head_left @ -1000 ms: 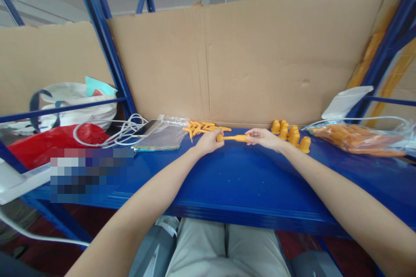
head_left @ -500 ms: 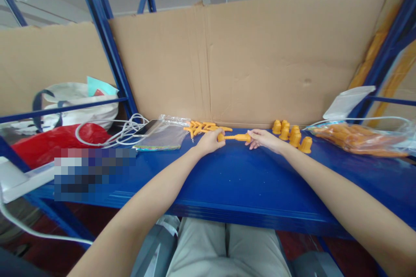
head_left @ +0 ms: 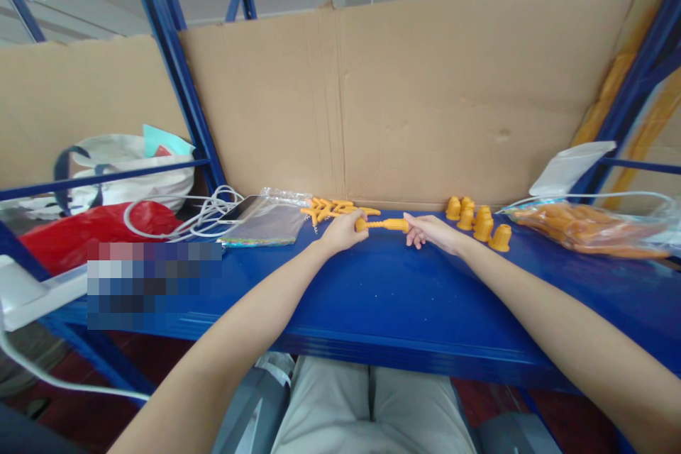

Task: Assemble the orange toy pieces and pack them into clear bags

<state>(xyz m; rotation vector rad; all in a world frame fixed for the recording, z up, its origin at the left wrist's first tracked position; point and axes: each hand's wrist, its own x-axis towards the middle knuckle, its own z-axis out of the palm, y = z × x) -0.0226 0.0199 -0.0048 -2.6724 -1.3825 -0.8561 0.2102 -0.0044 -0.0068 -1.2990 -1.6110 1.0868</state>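
Pegs (head_left: 333, 209) and caps (head_left: 479, 221) flank held rod (head_left: 384, 225) (orange).

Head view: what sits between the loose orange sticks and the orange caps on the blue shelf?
In the head view: one orange threaded rod, the left hand gripping one end, the right hand touching the other.

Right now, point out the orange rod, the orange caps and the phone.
orange rod (head_left: 375, 225), head view, ribbed middle of shaft
orange caps (head_left: 483, 226), head view, cap in cluster's middle
phone (head_left: 237, 211), head view, its screen
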